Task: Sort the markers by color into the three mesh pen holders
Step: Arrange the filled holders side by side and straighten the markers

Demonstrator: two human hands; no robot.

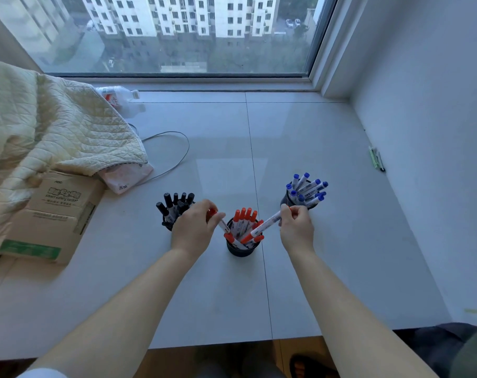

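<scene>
The right hand [295, 227] pinches the far end of a red-capped marker [261, 227] between thumb and fingertips, fingers curled close around the white barrel; the marker slants down to the left, its red cap dipping into the middle mesh pen holder [241, 248]. The left hand [195, 227] pinches a second red marker [223, 224] near its upper end, a bit of red showing between the fingers, and the white barrel angles down to the right toward the same holder's rim. Both hands hover just above the holders with their backs turned up, wrists slightly bent, and both bare forearms reach in from the near edge of the surface, converging on the middle holder. That holder already carries a cluster of red markers [244, 216] standing caps up, with one or two lying tilted inside. To its left, partly hidden behind the left hand, a holder of black markers [174, 204] stands with its markers fanned out. To the right and farther back, just beyond the right hand's fingertips, a third holder holds blue-capped markers [306, 189] splayed to the right. All three sit on a pale tiled window ledge [313, 268]. On the left lie a cardboard box [54, 211], a quilted cream blanket [49, 126] draped over it, a thin grey cable [174, 156] looping past, and a plastic bottle [117, 96] lying near the window.
</scene>
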